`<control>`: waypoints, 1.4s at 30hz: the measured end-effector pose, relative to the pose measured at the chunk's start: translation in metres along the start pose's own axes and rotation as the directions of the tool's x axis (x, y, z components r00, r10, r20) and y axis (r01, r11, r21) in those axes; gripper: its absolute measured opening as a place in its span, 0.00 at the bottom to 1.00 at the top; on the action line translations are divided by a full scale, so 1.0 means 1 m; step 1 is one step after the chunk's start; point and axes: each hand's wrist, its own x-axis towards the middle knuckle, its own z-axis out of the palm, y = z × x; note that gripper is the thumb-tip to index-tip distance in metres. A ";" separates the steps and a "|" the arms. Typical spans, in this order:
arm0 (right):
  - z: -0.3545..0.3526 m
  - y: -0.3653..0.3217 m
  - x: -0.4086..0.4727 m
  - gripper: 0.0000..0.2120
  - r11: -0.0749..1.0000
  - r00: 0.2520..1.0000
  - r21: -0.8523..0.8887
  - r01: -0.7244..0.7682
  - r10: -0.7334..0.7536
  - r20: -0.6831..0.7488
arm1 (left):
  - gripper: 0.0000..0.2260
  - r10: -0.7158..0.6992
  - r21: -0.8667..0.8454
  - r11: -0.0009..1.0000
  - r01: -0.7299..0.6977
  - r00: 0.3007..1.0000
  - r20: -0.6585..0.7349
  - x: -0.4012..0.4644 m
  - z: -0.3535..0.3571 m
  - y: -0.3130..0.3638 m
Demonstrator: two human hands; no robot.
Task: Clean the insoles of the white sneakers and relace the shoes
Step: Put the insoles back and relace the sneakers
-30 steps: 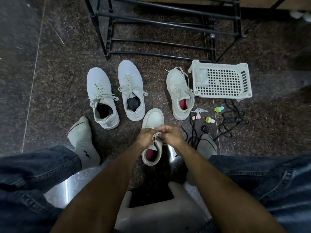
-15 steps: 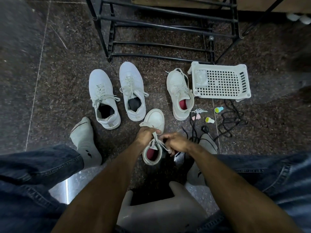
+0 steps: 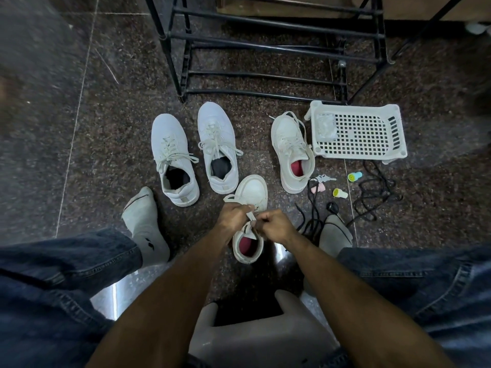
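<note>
Both hands meet over the tongue of the low white leather sneaker with the red insole (image 3: 251, 221): the left hand (image 3: 233, 217) and the right hand (image 3: 275, 225) each pinch a run of the flat off-white lace (image 3: 251, 216), fingers curled round it. The lace looks soft, limp and light, best held near its tip for threading; the shoe seems light too, likely to slide unless steadied. It sits directly beneath the grip, toe at twelve o'clock. Its laced mate (image 3: 292, 152) stands at one o'clock, beside a white perforated plastic basket (image 3: 356, 134).
</note>
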 end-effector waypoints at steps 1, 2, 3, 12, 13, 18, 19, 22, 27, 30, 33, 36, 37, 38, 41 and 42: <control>0.000 -0.001 0.001 0.18 0.999 0.999 0.016 -0.033 0.033 -0.001 | 0.09 0.060 0.093 0.994 -0.061 0.998 0.010 0.002 -0.005 -0.004; 0.000 -0.002 0.002 0.16 0.997 0.998 0.034 -0.067 0.067 -0.001 | 0.10 0.136 0.200 0.970 -0.142 0.990 0.046 0.003 -0.011 -0.007; -0.001 -0.004 0.002 0.15 0.994 0.995 0.057 -0.099 0.099 0.000 | 0.09 0.197 0.314 0.923 -0.221 0.975 0.105 0.003 -0.017 -0.009; -0.004 -0.015 0.002 0.07 0.955 0.969 0.164 -0.246 0.248 0.009 | 0.06 0.395 0.809 0.269 -0.523 0.825 0.403 -0.011 -0.035 -0.016; -0.006 -0.018 0.002 0.07 0.958 0.969 0.147 -0.247 0.247 0.019 | 0.07 0.417 0.820 0.129 -0.558 0.780 0.466 -0.016 -0.035 -0.012; -0.012 -0.026 0.008 0.03 0.975 0.974 0.002 -0.221 0.221 0.048 | 0.10 0.335 0.774 -0.139 -0.617 0.706 0.624 -0.014 -0.034 0.001; -0.012 -0.025 0.009 0.03 0.978 0.978 0.004 -0.207 0.206 0.039 | 0.10 0.328 0.789 -0.095 -0.607 0.729 0.601 -0.012 -0.034 0.001; -0.010 -0.017 0.011 0.03 0.986 0.990 0.089 -0.142 0.142 0.009 | 0.07 0.414 0.792 0.252 -0.556 0.802 0.431 -0.008 -0.031 -0.001; -0.007 0.001 0.008 0.09 0.998 0.999 -0.033 0.051 -0.051 0.013 | 0.03 0.314 0.632 0.671 -0.387 0.921 0.230 -0.006 -0.028 -0.001; -0.003 0.004 0.009 0.06 0.993 0.994 -0.065 0.100 -0.102 -0.036 | 0.03 0.296 0.624 0.688 -0.371 0.928 0.225 -0.003 -0.028 -0.001; 0.001 -0.002 0.010 0.06 0.999 0.999 -0.002 0.034 -0.034 -0.014 | 0.05 0.324 0.744 0.549 -0.381 0.917 0.231 -0.003 -0.031 0.000; 0.000 -0.005 0.007 0.14 0.994 0.997 0.085 -0.064 0.060 0.049 | 0.06 0.430 0.863 0.287 -0.415 0.861 0.271 -0.005 -0.033 -0.002; -0.002 -0.005 0.006 0.15 0.989 0.993 0.115 -0.095 0.086 0.078 | 0.05 0.461 0.866 0.277 -0.417 0.848 0.261 -0.007 -0.032 -0.003; -0.002 -0.004 0.005 0.15 0.984 0.989 0.134 -0.118 0.105 0.104 | 0.04 0.489 0.858 0.296 -0.420 0.838 0.241 -0.009 -0.031 -0.004; -0.004 -0.003 0.004 0.14 0.969 0.983 0.197 -0.150 0.125 0.131 | 0.02 0.508 0.841 0.324 -0.434 0.829 0.232 -0.011 -0.029 -0.006; -0.005 -0.003 0.003 0.14 0.964 0.983 0.214 -0.156 0.130 0.131 | 0.04 0.482 0.836 0.325 -0.442 0.838 0.256 -0.012 -0.028 -0.008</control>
